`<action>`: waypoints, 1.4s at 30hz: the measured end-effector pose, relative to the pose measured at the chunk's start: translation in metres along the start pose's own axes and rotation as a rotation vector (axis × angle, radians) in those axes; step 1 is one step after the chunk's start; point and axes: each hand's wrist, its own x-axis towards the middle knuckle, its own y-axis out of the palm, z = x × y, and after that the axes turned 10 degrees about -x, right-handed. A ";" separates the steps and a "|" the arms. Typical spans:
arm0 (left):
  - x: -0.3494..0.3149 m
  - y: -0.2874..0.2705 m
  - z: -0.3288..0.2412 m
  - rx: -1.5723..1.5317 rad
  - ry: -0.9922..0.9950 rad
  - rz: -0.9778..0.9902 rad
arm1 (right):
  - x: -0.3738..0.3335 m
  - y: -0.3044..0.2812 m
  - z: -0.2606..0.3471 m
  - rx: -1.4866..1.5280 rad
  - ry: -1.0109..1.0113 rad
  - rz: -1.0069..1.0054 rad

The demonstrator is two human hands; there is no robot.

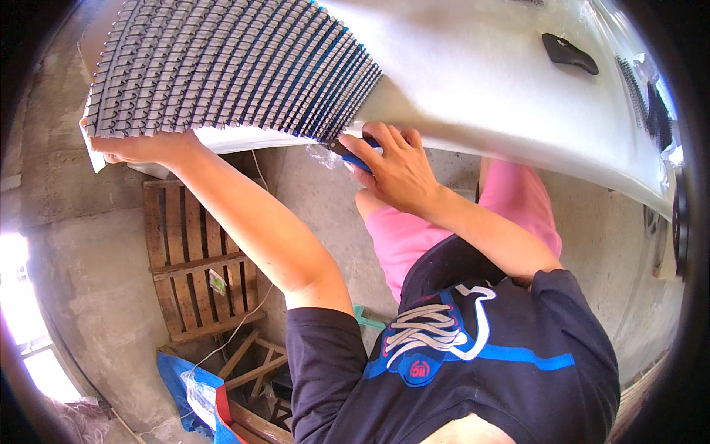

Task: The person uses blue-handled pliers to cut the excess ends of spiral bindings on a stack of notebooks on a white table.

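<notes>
A wide sheet of small grey and black pieces [222, 63], set in close rows with blue showing between some of them, lies over the table's left part. At its near left corner my left hand [137, 146] is closed on the edge, with the fingertips partly hidden. My right hand [399, 166] is wrapped round a hand tool with a blue and black handle [362, 153]. The tool's dark front end touches or nearly touches the sheet's near right corner; its exact kind is hard to make out. Clear plastic film [322, 155] hangs just below that corner.
The pale table [473, 81] curves away to the right. On it lie a black, rounded flat object [568, 55] and dark strips of pieces [657, 118] beside clear plastic. Below left are a slatted wooden pallet [194, 229], a blue bag [174, 377], a wooden frame and a white cord.
</notes>
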 end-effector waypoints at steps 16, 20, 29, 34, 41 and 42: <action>0.003 0.000 0.001 -0.183 -0.114 -0.005 | -0.008 -0.008 -0.003 0.026 0.062 0.055; 0.004 0.000 0.005 -0.089 -0.038 0.007 | -0.009 -0.001 -0.006 -0.068 -0.023 0.002; -0.005 0.016 -0.010 -0.127 -0.070 -0.043 | -0.018 -0.015 -0.012 0.112 -0.005 0.121; 0.003 0.009 -0.013 -0.378 -0.124 0.247 | -0.004 -0.076 -0.057 -0.232 0.047 -0.134; 0.002 0.014 -0.042 -0.664 -0.062 0.155 | 0.004 -0.116 -0.180 -0.655 0.291 0.020; 0.003 0.015 -0.040 -0.755 -0.083 0.159 | 0.005 -0.115 -0.183 -0.676 0.349 0.096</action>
